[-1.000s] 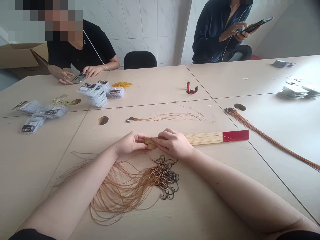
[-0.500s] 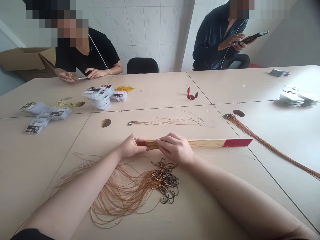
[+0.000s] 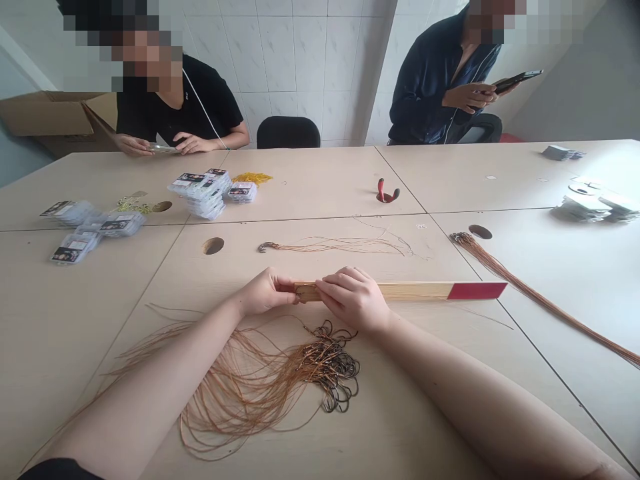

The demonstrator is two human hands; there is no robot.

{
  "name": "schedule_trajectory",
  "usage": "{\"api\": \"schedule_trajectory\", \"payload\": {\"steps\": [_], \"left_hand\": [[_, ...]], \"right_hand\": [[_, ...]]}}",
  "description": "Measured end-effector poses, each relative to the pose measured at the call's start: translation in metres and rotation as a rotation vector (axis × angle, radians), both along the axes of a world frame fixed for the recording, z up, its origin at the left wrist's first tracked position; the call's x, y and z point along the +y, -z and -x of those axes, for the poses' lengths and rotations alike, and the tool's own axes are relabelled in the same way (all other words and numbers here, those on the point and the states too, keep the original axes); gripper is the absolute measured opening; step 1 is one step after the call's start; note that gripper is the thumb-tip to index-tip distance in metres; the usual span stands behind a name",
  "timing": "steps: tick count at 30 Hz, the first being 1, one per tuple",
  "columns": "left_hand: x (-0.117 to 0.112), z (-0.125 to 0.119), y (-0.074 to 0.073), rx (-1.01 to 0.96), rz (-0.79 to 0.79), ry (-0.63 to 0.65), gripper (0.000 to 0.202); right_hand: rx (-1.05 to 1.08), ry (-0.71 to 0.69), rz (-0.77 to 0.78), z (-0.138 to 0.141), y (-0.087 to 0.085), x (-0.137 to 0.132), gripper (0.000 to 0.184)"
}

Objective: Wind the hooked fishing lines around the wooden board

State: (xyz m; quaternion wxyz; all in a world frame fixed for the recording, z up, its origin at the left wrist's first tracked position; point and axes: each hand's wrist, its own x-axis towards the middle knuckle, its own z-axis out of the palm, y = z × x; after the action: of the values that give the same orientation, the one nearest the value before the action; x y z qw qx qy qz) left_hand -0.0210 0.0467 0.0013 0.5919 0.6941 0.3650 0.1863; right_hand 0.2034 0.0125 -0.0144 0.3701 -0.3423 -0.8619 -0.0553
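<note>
Both hands grip the near end of a long wooden slat [image 3: 410,291] with a red-painted far end. My left hand [image 3: 267,292] pinches it from the left, and my right hand [image 3: 353,299] lies over it just beyond. Below them, a tangled heap of fish hooks [image 3: 333,363] trails many brown snells [image 3: 235,393] under my left forearm. The slat's held end is mostly hidden by my fingers.
A thin bundle of snelled hooks [image 3: 340,245] and a longer bundle [image 3: 530,293] lie on the beige table [image 3: 310,187]. Red-handled pliers [image 3: 386,191] sit at a table hole. Stacked hook packets [image 3: 203,193] lie far left. Two seated people [image 3: 175,113] [image 3: 445,87] hold phones.
The whole view has tilted, so the table sits lower and the slat looks level. Both hands stay on the slat, and the co-workers' phones have shifted slightly.
</note>
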Motion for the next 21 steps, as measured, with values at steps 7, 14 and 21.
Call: {"api": "schedule_trajectory", "payload": {"steps": [7, 14, 21], "left_hand": [[0.000, 0.000, -0.002, -0.015, 0.010, 0.031, 0.032], [0.002, 0.000, -0.001, -0.008, 0.011, 0.031, 0.029], [0.001, -0.001, -0.002, -0.019, -0.005, 0.044, 0.028]], "right_hand": [[-0.013, -0.026, -0.040, -0.002, -0.004, 0.000, 0.023], [-0.065, -0.038, -0.014, -0.001, -0.005, -0.001, 0.021], [-0.164, -0.052, -0.007, 0.000, -0.011, -0.002, 0.029]]}}
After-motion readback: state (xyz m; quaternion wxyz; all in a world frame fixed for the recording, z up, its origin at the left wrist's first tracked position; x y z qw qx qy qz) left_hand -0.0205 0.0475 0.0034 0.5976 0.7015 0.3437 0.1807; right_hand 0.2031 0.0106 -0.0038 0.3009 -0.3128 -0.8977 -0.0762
